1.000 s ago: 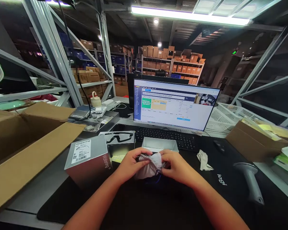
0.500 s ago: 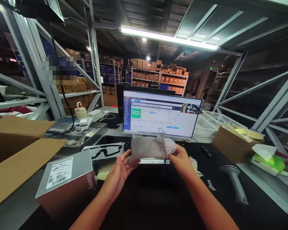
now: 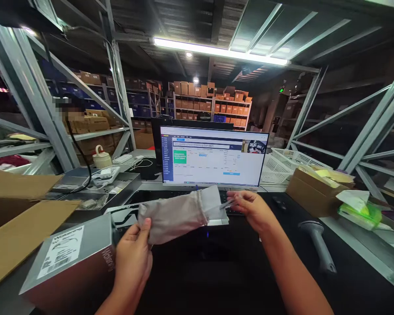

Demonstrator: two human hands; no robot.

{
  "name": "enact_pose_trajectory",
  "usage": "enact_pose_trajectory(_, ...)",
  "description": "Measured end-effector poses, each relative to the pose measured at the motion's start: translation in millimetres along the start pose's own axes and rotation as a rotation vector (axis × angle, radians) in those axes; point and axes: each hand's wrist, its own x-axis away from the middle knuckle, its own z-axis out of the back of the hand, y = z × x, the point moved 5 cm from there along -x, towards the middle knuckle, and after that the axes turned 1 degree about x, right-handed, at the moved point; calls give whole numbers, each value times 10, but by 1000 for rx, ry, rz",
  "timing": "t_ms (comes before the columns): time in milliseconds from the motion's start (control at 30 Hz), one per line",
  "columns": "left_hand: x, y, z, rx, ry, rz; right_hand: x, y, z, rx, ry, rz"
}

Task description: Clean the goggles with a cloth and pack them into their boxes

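Note:
A soft grey drawstring pouch [image 3: 175, 221] is held up in front of the monitor, tilted with its mouth end to the right. My left hand [image 3: 134, 249] is closed on the pouch's left end, thumb on top. To the right, my right hand [image 3: 252, 210] pinches the pouch's cord [image 3: 227, 204], which stretches out from the gathered mouth. Whatever is inside the pouch is hidden. Left of my left hand stands a grey box marked "Wakening" [image 3: 96, 236], with a white label on its top.
A lit monitor [image 3: 206, 175] stands behind the pouch. An open cardboard box [image 3: 36, 223] occupies the left side. On the right are a barcode scanner [image 3: 320, 247], a mouse [image 3: 279, 203], a tissue pack [image 3: 359, 212], a cardboard box [image 3: 304, 192] and white baskets [image 3: 277, 168].
My left hand, open beside the pouch earlier, has closed on its left end. My right hand has moved from the pouch to its cord. The pouch now sits lower and further left.

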Motion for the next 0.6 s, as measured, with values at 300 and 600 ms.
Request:
enact_pose_trajectory(300,518,238,-63,-1560,-199,-789,-147,-276,677,-116,282,177)
enact_pose_trajectory(600,688,-139,35,-2007,-586,-134,-142,-177,318,-100,97,254)
